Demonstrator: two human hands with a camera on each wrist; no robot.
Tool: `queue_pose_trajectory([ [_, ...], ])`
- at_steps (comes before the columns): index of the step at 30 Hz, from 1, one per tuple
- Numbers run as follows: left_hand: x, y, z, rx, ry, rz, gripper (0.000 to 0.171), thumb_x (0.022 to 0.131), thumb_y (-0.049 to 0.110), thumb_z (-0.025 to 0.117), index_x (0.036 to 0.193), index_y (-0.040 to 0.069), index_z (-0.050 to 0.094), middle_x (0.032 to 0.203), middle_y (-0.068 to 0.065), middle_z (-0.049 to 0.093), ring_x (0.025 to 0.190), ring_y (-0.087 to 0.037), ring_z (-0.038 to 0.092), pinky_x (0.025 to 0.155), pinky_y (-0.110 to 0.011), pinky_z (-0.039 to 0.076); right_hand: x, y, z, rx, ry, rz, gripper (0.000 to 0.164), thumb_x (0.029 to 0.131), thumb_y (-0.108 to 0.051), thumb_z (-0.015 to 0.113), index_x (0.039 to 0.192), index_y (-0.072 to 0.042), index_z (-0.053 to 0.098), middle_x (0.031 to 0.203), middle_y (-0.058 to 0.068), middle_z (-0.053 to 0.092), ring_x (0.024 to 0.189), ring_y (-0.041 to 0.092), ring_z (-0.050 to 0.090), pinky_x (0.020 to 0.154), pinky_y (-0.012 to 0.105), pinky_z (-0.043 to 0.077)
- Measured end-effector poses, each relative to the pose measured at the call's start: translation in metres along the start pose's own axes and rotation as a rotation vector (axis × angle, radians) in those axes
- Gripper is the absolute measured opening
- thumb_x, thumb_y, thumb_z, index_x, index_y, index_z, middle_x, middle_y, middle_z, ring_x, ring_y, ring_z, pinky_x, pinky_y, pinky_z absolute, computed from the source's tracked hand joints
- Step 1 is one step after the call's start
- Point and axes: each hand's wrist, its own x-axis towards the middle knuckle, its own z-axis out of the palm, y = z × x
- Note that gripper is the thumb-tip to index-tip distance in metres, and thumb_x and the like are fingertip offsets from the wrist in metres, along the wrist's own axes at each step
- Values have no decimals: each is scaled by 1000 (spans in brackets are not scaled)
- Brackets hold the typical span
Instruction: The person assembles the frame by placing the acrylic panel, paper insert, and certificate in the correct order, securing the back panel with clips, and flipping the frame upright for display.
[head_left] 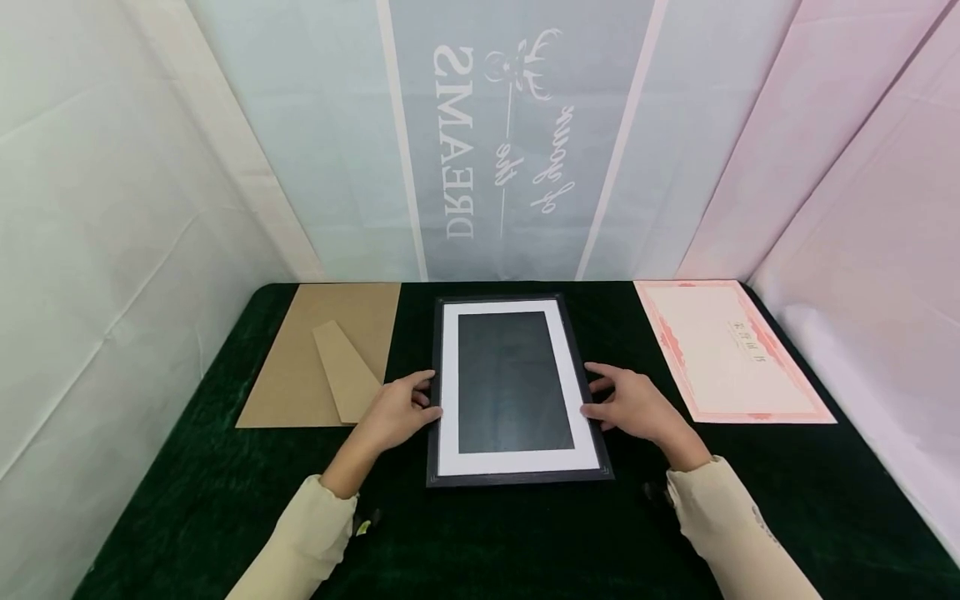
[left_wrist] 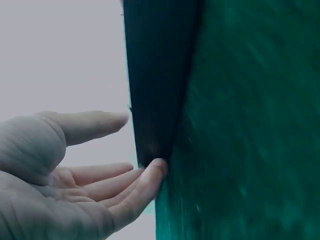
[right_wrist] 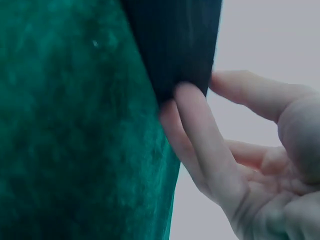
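A dark picture frame with a white mat around a dark rectangular middle lies face up, its long sides running away from me. At its left edge, my left hand holds the side with thumb and fingers. My right hand grips the opposite edge, thumb at the front rim and fingers along the side. The left wrist view shows fingertips against the dark frame side, the thumb close to its rim. In the right wrist view, two fingers touch the frame side and the thumb meets its edge.
On the left lies a brown board with a folded-out tapered stand piece. A pink-bordered certificate sheet rests at the right. Dark green cloth covers the table, and a printed curtain hangs behind it.
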Motion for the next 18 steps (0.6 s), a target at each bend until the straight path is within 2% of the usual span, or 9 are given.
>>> queue_pose_trajectory([
  [3, 0, 0, 0, -77, -16, -1, 59, 89, 13, 74, 143, 6, 51, 128, -18, 64, 98, -22, 67, 81, -36, 59, 1, -2, 1, -34, 62, 6, 71, 87, -17, 76, 148, -4, 43, 131, 26, 62, 66, 11, 70, 61, 29, 58],
  [6, 1, 1, 1, -105, -31, -1, 57, 90, 12, 73, 143, 9, 53, 138, -18, 59, 98, -22, 67, 82, -36, 59, 2, -3, 2, -53, 90, 12, 67, 87, -18, 76, 146, -4, 47, 130, 26, 63, 66, 10, 70, 61, 29, 58],
  [11, 1, 2, 3, -78, -33, 12, 50, 87, 9, 75, 135, 9, 60, 157, -13, 41, 104, -22, 65, 84, -35, 59, 1, -4, 1, -80, 89, 23, 63, 88, -18, 75, 144, -5, 50, 129, 25, 63, 67, 10, 69, 61, 28, 57],
  [18, 1, 0, 3, -73, -34, -4, 53, 84, 7, 78, 134, 10, 62, 156, -12, 43, 105, -24, 67, 85, -36, 60, 1, -2, 0, -82, 66, 5, 64, 88, -19, 75, 145, -5, 49, 130, 25, 62, 67, 10, 68, 62, 29, 57],
])
